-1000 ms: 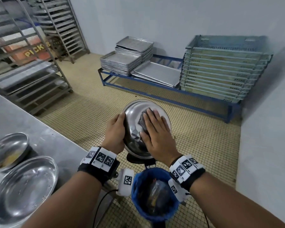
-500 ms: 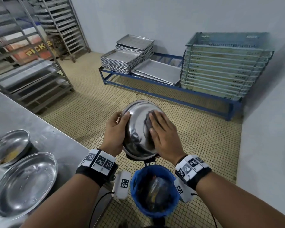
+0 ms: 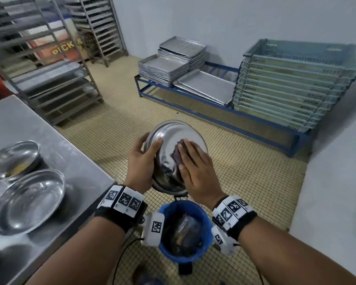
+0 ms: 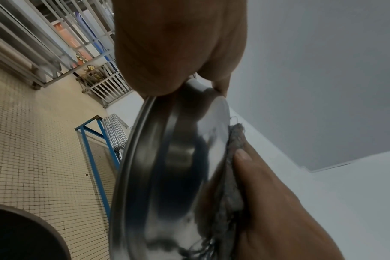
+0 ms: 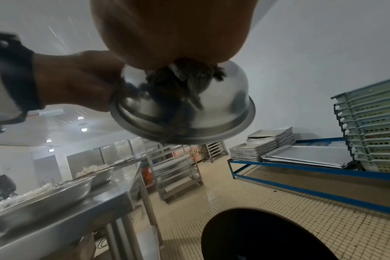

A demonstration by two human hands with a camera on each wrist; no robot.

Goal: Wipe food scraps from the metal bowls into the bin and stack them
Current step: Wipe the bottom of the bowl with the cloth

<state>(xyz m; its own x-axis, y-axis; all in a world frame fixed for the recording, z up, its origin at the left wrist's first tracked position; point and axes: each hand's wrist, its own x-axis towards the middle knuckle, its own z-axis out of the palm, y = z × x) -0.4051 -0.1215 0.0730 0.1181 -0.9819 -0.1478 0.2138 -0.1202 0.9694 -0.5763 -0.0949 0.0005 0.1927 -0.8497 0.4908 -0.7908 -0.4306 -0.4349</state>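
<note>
Two bowls wait on the steel table (image 3: 49, 128) at the left, and a third one is in the hands, so the job looks only partly done, no stack started yet as far as I can see.

Largest first: the table holds a wide shallow bowl (image 3: 27, 199) near its front edge and, just behind it, a deeper bowl (image 3: 13, 159) w/ yellowish scraps inside. On the floor, below and between the wrists, stands the bin (image 3: 185, 229) w/ blue liner, some rubbish already in it.

The held bowl (image 3: 176, 145) is over the bin, a bit beyond it, tilted w/ its mouth turned down and away from the person. The left hand (image 3: 141, 163) grips the rim at the left side, thumb on the outer wall, fingers curled behind. The right hand (image 3: 195, 169) lies flat w/ fingers straight and close together, pressing a dark grey cloth (image 3: 178, 152) on the outer, convex side of the bowl; the right wrist view shows the same.

Step in hand, I judge: wiping the outside of this bowl over the bin. Whether the inside is clean I cannot tell, it faces away. Next move probably needs a check of the inside, then to set the bowl on the table and take the bowl w/ scraps, keeping it level until it is over the bin.
</note>
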